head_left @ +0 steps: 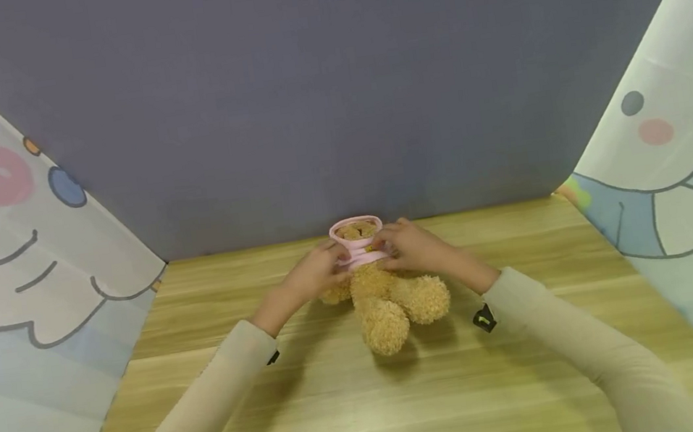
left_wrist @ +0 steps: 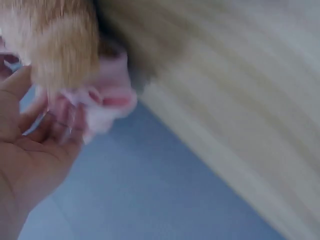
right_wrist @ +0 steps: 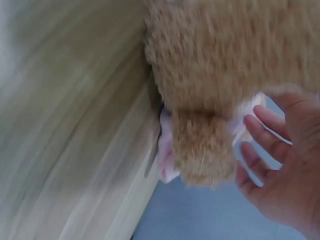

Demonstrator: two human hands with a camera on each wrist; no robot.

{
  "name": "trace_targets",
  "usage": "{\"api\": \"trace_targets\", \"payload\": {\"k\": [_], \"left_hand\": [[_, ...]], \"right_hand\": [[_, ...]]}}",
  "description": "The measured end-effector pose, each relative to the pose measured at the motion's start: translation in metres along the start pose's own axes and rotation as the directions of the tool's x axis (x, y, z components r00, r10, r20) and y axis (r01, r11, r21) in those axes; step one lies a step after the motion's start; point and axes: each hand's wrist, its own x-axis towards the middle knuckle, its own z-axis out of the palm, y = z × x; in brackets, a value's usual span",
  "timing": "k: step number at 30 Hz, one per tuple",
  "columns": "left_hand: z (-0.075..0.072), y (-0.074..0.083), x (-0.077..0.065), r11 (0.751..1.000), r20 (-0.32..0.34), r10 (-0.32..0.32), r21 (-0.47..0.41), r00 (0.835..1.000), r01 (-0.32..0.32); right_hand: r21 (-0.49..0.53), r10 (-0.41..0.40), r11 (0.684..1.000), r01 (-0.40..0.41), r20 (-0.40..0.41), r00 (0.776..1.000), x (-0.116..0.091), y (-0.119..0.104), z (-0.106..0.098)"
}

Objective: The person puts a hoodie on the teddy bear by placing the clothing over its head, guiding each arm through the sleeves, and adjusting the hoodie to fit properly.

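A light-brown plush bear (head_left: 380,314) lies on the wooden table, its legs toward me. A small pink top (head_left: 361,254) with a yellow mark covers its upper part, and brown fur shows inside the round opening at the far end. On the left, my left hand (head_left: 321,270) grips the fabric with curled fingers; loose pink folds (left_wrist: 117,100) hang past the fur in the left wrist view. My right hand (head_left: 416,247) pinches the other side of the top. In the right wrist view, its bent fingers are partly behind the bear's fur (right_wrist: 225,55).
A dark grey panel (head_left: 331,101) stands along the table's far edge. Cartoon-printed white and blue sheets rise at the left (head_left: 46,233) and right (head_left: 667,152). The wood-grain tabletop (head_left: 360,418) extends toward me between both forearms.
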Motion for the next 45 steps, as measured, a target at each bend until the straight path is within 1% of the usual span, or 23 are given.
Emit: {"api": "trace_targets", "payload": {"k": [2,4,6,7,10,12,15,17,18,19,21,24,25,27,29,31,33,34,36,38,39,41,45], "left_hand": [[0.006,0.003,-0.002,1.000,0.025,-0.014,0.000,1.000,0.014],[0.010,0.005,-0.003,0.999,0.036,-0.038,0.007,0.999,0.038],[0.011,0.007,-0.003,0.998,0.033,-0.064,0.031,0.997,0.063],[0.012,0.008,-0.004,0.996,0.039,-0.084,0.045,0.996,0.082],[0.015,0.014,-0.006,0.987,0.061,-0.154,0.066,0.986,0.150],[0.021,0.017,-0.008,0.982,0.065,-0.186,0.048,0.980,0.183],[0.030,0.020,-0.013,0.980,0.049,-0.198,-0.013,0.979,0.199],[0.034,0.021,-0.016,0.978,0.026,-0.205,-0.032,0.978,0.206],[0.035,0.022,-0.017,0.978,0.007,-0.208,-0.025,0.978,0.208],[0.036,0.023,-0.018,0.978,-0.012,-0.207,0.002,0.978,0.207],[0.037,0.027,-0.019,0.974,-0.048,-0.200,0.094,0.979,0.204],[0.040,0.032,-0.019,0.947,-0.092,-0.189,0.248,0.978,0.206],[0.041,0.033,-0.019,0.937,-0.098,-0.188,0.281,0.977,0.208],[0.042,0.034,-0.019,0.930,-0.104,-0.192,0.299,0.976,0.215],[0.044,0.033,-0.017,0.939,-0.102,-0.182,0.277,0.978,0.204],[0.044,0.029,-0.015,0.962,-0.094,-0.149,0.218,0.984,0.167],[0.043,0.023,-0.014,0.987,-0.079,-0.118,0.100,0.990,0.125],[0.043,0.019,-0.014,0.993,-0.072,-0.109,0.032,0.991,0.112],[0.042,0.011,-0.016,0.990,-0.053,-0.107,-0.095,0.993,0.102],[0.041,0.003,-0.019,0.973,-0.023,-0.123,-0.199,0.992,0.116],[0.041,0.000,-0.020,0.966,-0.008,-0.134,-0.223,0.991,0.129],[0.041,-0.005,-0.021,0.956,0.011,-0.144,-0.258,0.990,0.142],[0.041,-0.011,-0.014,0.948,0.003,-0.137,-0.289,0.991,0.132]], "right_hand": [[-0.024,0.023,0.999,-0.020,0.109,0.994,0.003,-0.007,0.002],[-0.050,0.058,0.998,-0.049,0.197,0.979,0.005,-0.013,0.003],[-0.087,0.094,0.993,-0.075,0.246,0.965,0.008,-0.018,0.003],[-0.105,0.107,0.991,-0.083,0.251,0.962,0.008,-0.020,0.003],[-0.109,0.132,0.988,-0.109,0.237,0.962,0.008,-0.024,0.008],[-0.110,0.154,0.985,-0.132,0.235,0.960,0.008,-0.026,0.013],[-0.103,0.165,0.984,-0.145,0.235,0.958,0.006,-0.031,0.019],[-0.111,0.150,0.986,-0.128,0.222,0.963,0.006,-0.035,0.023],[-0.113,0.137,0.987,-0.115,0.209,0.968,0.006,-0.038,0.024],[-0.118,0.121,0.988,-0.099,0.192,0.974,0.006,-0.040,0.026],[-0.112,0.103,0.990,-0.086,0.158,0.982,0.006,-0.041,0.028],[-0.096,0.097,0.992,-0.086,0.109,0.989,0.003,-0.038,0.030],[-0.083,0.103,0.992,-0.095,0.099,0.990,0.001,-0.035,0.030],[-0.058,0.112,0.992,-0.108,0.084,0.990,-0.003,-0.028,0.029],[-0.017,0.112,0.994,-0.111,0.077,0.991,-0.009,-0.018,0.026],[0.055,0.107,0.992,-0.111,0.072,0.992,-0.016,-0.009,0.021],[0.121,0.092,0.987,-0.101,0.082,0.992,-0.024,0.000,0.016],[0.147,0.081,0.985,-0.094,0.088,0.993,-0.028,0.004,0.013],[0.179,0.050,0.982,-0.068,0.106,0.993,-0.034,0.010,0.011],[0.181,0.023,0.982,-0.046,0.127,0.992,-0.038,0.014,0.012],[0.162,0.012,0.986,-0.032,0.122,0.992,-0.039,0.016,0.014],[0.145,0.013,0.989,-0.029,0.108,0.994,-0.039,0.018,0.019],[0.099,0.070,0.992,-0.074,0.043,0.997,-0.039,0.022,0.028]]}}
